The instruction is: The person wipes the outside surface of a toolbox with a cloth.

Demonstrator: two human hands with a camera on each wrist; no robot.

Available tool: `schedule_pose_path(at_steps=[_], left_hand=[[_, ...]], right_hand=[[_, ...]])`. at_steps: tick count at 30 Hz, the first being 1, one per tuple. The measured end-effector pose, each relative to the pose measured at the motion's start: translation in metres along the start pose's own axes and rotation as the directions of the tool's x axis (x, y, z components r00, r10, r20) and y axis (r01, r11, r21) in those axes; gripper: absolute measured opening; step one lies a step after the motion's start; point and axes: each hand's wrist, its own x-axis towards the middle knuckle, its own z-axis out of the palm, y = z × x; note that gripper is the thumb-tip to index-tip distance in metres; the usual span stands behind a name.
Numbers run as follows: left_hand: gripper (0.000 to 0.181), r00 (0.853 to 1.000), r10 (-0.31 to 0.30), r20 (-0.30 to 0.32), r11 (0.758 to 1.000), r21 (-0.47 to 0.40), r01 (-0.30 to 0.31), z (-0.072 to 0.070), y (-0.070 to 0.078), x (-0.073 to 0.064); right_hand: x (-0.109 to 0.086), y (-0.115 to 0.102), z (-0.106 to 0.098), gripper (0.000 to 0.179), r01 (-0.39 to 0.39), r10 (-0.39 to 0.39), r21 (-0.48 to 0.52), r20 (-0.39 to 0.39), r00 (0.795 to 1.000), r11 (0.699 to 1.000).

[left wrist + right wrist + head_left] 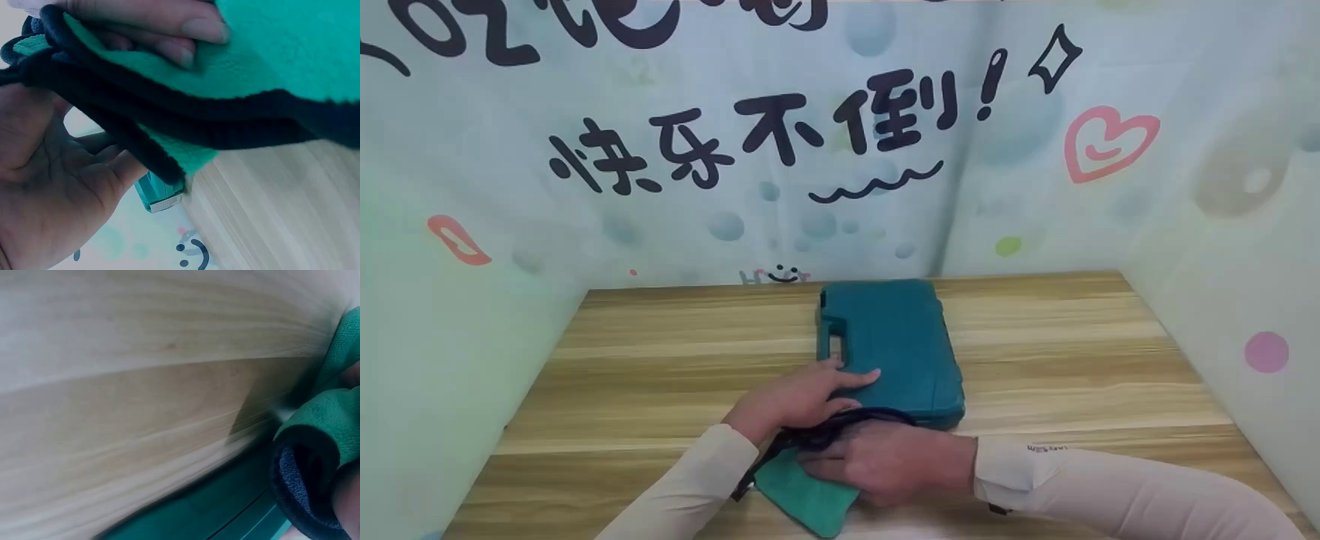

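Cloth (pixel 814 495), grn., nr. case (pixel 892 341): your R hand (pixel 892 457) is gripping it. Your L hand (pixel 795 397) is resting part-spread on case, hold unclear. Prob. mid-job: cloth bunched, unreleased.

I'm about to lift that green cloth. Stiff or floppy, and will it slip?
The green cloth is probably floppy, since it bends and curls easily. Its fuzzy surface suggests it should not be very slippery. The thick dark edging may hold a curve somewhat, as the rolled loop in the right wrist view hints.
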Motion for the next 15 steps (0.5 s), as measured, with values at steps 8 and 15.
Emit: schedule_pose_path(at_steps=[8, 15], left_hand=[[0.051, 1.000, -0.026, 0.000, 1.000, -0.005, 0.026, 0.003, -0.002, -0.001], [0.052, 0.998, -0.067, 0.011, 0.997, -0.031, 0.068, 0.003, -0.003, -0.001]], right_hand=[[-0.011, 0.002, 0.000, 0.051, 0.007, -0.007, 0.017, 0.008, 1.000, 1.000], [-0.039, 0.006, -0.005, 0.056, -0.001, 0.000, 0.133, 0.007, 1.000, 0.991]])
